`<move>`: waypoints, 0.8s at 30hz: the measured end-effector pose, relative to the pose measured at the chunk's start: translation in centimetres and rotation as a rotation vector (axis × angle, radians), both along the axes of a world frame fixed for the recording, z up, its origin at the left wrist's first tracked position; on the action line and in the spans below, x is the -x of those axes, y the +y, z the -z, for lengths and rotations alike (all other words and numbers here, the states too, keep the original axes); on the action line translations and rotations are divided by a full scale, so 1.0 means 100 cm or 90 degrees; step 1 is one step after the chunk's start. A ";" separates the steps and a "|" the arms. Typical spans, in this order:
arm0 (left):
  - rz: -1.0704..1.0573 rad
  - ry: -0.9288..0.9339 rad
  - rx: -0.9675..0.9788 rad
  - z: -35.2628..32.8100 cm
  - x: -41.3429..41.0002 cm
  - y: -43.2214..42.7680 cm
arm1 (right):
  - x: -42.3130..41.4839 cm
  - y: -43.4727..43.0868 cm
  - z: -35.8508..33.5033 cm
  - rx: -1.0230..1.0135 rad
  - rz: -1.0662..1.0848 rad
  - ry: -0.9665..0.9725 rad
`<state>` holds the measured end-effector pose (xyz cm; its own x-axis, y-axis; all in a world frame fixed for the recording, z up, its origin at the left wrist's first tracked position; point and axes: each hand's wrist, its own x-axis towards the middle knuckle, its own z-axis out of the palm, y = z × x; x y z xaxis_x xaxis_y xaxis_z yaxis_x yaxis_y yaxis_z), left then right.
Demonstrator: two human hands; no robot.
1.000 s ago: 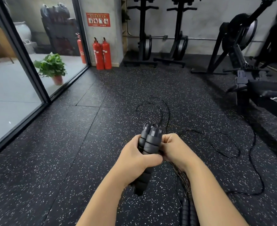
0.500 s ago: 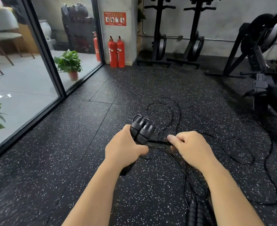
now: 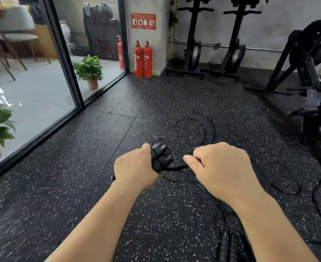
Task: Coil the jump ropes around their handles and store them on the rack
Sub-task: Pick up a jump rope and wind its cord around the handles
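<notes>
**Winding the first rope onto its paired handles**

Left hand (image 3: pixel 135 171) grips the two black handles (image 3: pixel 161 156) bundled side by side, probably so they serve as one spool. Right hand (image 3: pixel 220 167), just to the right, pinches the thin black cord (image 3: pixel 176 168) between thumb and fingers where it leaves the handles, seemingly to keep tension as it winds. Loose rope (image 3: pixel 203 129) trails in loops over the speckled floor (image 3: pixel 80 167) beyond and to the right. A second pair of handles (image 3: pixel 229 248) lies near, under the right forearm. No storage rack is identifiable in this head view.
</notes>
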<state>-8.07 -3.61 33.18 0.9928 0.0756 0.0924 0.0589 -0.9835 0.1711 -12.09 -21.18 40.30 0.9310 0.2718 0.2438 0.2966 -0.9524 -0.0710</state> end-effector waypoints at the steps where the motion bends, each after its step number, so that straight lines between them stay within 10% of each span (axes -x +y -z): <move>1: 0.022 -0.005 -0.040 0.001 0.002 -0.004 | 0.002 0.004 -0.002 0.009 -0.011 -0.020; 8: 0.314 -0.080 -0.168 0.005 0.014 -0.028 | -0.022 -0.015 0.010 -0.071 -0.006 -0.014; 15: 0.538 -0.201 -0.062 -0.005 0.016 -0.027 | -0.040 -0.042 0.039 -0.435 -0.099 0.181; 24: 0.393 -0.111 0.228 -0.017 0.028 -0.042 | -0.045 -0.039 0.055 -0.921 -0.125 0.484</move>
